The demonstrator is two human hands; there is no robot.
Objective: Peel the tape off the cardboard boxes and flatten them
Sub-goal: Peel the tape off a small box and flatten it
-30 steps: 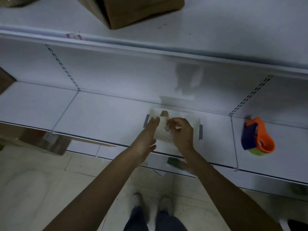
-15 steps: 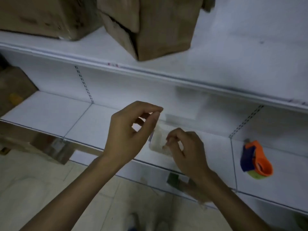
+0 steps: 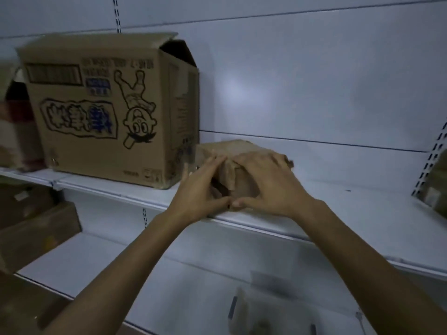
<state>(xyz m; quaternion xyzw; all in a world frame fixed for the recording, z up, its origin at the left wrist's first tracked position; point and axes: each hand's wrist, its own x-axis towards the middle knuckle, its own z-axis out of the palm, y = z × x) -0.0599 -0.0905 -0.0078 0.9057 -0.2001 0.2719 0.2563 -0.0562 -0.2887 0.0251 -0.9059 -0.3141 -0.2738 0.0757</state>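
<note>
A small, crumpled brown cardboard box (image 3: 242,182) sits near the front edge of the upper white shelf (image 3: 350,213). A loose torn flap hangs down its front face. My right hand (image 3: 266,182) lies over the box's top and right side, fingers wrapped on it and thumb at its lower front edge. My left hand (image 3: 203,189) touches the box's left front with straight fingers, and its thumb meets the right thumb. No tape shows clearly.
A large printed cardboard box (image 3: 108,112) with an open top flap stands just left of the small one. More boxes (image 3: 36,228) sit on the lower left shelf. A white perforated basket (image 3: 271,310) lies on the lower shelf. Another object (image 3: 437,189) is at the right edge.
My view rose from the lower shelf to the upper one. Both hands left the white basket and moved up onto the small cardboard box.
</note>
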